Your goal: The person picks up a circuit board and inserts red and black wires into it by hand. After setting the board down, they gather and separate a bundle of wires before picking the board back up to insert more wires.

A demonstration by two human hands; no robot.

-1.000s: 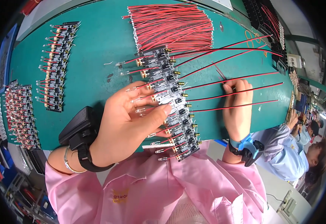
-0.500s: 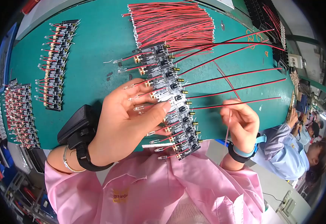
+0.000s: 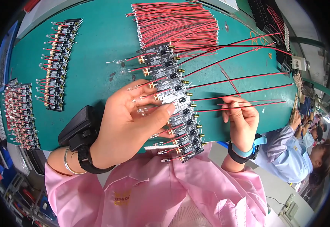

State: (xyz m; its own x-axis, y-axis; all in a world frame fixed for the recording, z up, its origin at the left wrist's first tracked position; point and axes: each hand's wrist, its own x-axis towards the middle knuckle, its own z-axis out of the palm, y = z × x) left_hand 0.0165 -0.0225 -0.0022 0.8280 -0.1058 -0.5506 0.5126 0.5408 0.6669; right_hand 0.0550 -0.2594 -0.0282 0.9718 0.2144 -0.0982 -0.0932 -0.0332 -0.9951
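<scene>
My left hand [image 3: 129, 123] grips a long strip of black circuit boards [image 3: 178, 87], thumb on top and fingers beneath. Short wires with clear LEDs stick out along the strip's left side; brass-coloured parts line its right edge. Several long red-and-black wires [image 3: 244, 77] run rightward from the upper and middle boards. My right hand [image 3: 242, 123] pinches a thin red wire [image 3: 259, 104] between thumb and fingertips, to the right of the strip. The held wire's near end lies close to the fingertips, apart from the boards.
A thick bundle of red wires [image 3: 176, 24] lies on the green tabletop [image 3: 104, 34] at the back. Two groups of wired boards, a single strip [image 3: 55, 66] and a stack [image 3: 19, 117], lie at left. One loose wire [image 3: 230, 80] is near my right hand. Another person [image 3: 291, 155] sits at right.
My right hand has turned and risen slightly; the wire in it has swung from hanging downward to pointing right, nearly level. The strip in my left hand has barely shifted.
</scene>
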